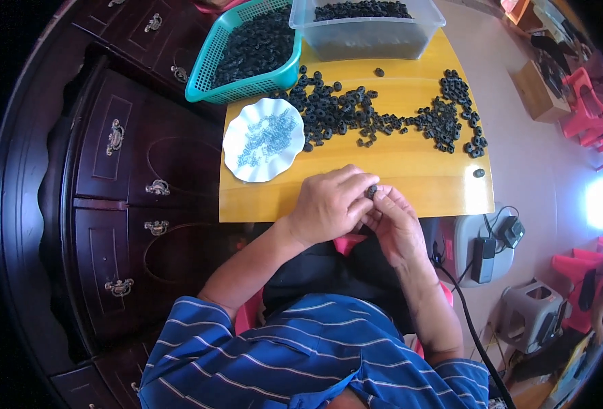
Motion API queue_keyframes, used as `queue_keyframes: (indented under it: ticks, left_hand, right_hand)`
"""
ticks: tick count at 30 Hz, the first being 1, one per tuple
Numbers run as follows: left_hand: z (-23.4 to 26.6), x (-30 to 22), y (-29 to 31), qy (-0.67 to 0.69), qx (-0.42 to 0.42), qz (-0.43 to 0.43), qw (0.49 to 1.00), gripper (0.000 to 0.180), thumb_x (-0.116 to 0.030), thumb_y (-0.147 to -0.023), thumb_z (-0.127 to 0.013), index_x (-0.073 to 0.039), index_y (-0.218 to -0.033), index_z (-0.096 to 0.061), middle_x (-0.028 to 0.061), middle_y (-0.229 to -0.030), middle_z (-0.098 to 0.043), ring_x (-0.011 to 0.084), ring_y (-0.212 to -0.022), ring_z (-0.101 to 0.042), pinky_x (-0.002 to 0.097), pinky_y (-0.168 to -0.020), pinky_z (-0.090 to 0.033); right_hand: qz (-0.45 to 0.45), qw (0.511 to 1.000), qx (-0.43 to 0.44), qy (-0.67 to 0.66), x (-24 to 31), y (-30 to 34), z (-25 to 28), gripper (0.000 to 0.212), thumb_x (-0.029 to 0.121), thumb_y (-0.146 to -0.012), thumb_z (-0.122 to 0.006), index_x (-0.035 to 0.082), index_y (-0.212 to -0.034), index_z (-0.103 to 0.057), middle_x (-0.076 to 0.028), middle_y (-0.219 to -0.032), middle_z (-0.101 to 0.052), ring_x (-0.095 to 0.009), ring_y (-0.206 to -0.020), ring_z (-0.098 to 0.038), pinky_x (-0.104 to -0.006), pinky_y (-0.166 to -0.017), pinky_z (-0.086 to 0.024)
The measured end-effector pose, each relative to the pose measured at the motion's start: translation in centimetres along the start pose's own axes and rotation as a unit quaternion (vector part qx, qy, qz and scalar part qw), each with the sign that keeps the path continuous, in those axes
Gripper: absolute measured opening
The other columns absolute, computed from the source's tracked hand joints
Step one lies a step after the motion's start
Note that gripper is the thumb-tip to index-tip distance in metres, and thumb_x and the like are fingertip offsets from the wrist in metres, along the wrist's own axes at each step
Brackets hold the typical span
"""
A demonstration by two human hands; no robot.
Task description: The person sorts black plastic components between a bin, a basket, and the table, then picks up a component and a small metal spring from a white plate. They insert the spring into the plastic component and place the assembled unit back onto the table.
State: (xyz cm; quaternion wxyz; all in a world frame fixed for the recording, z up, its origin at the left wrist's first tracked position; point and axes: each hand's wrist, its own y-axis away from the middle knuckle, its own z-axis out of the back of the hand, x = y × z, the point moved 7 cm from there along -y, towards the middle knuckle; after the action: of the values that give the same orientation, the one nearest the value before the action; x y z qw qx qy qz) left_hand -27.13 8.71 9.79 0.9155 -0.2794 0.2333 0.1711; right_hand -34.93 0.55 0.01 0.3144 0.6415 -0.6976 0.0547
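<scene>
My left hand (329, 204) and my right hand (393, 221) meet at the near edge of a small yellow wooden table (410, 177). Together their fingertips pinch one small black ring-shaped part (371, 191). Beyond the hands, a loose spread of several black rings (356, 112) lies across the tabletop. A white scalloped plate (247, 126) with several tiny pale metal pieces (267, 136) sits at the table's left, near my left hand.
A teal mesh basket (209, 58) and a clear plastic tub (366, 34), both holding black rings, stand at the table's far edge. A dark wooden cabinet with drawers (117, 170) is on the left. Red plastic stools (594, 112), a grey stool (530, 313) and a power adapter with cable (482, 259) are on the right.
</scene>
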Motion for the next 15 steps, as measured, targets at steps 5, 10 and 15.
queue_keyframes:
  ticks: [5,10,15]
  left_hand:
    - [4.2,4.3,-1.9,0.018,-0.054,0.131,0.99,0.031,-0.007,-0.084,-0.071,-0.005,-0.114,-0.065,0.0104,-0.08,-0.068,0.0202,-0.067,-0.07,0.0328,-0.059,-0.054]
    - [12.1,11.4,-6.9,-0.13,-0.145,0.115,0.974,0.029,-0.01,-0.082,-0.068,-0.006,-0.111,-0.067,0.0106,-0.064,-0.063,0.0241,-0.057,-0.063,0.0371,-0.057,-0.05]
    - [15.4,18.8,-10.4,-0.293,-0.102,0.178,0.934,0.041,-0.015,-0.083,-0.068,-0.008,-0.123,-0.062,0.0098,-0.081,-0.069,0.0293,-0.079,-0.067,0.0422,-0.074,-0.053]
  right_hand:
    - [-0.016,1.0,-0.008,0.024,0.2,0.3,-0.2,0.01,0.016,-0.1,-0.059,0.009,-0.107,-0.062,-0.006,-0.104,-0.071,-0.011,-0.085,-0.066,-0.0251,-0.079,-0.051]
    - [-0.026,0.999,0.016,0.041,-0.3,0.3,-0.3,0.01,0.016,-0.099,-0.06,0.009,-0.106,-0.062,-0.005,-0.101,-0.07,-0.011,-0.086,-0.065,-0.0243,-0.079,-0.051]
    - [-0.029,0.999,0.014,0.044,-0.5,0.2,-0.3,0.01,0.016,-0.099,-0.06,0.008,-0.105,-0.062,-0.004,-0.098,-0.07,-0.01,-0.085,-0.064,-0.0242,-0.079,-0.05]
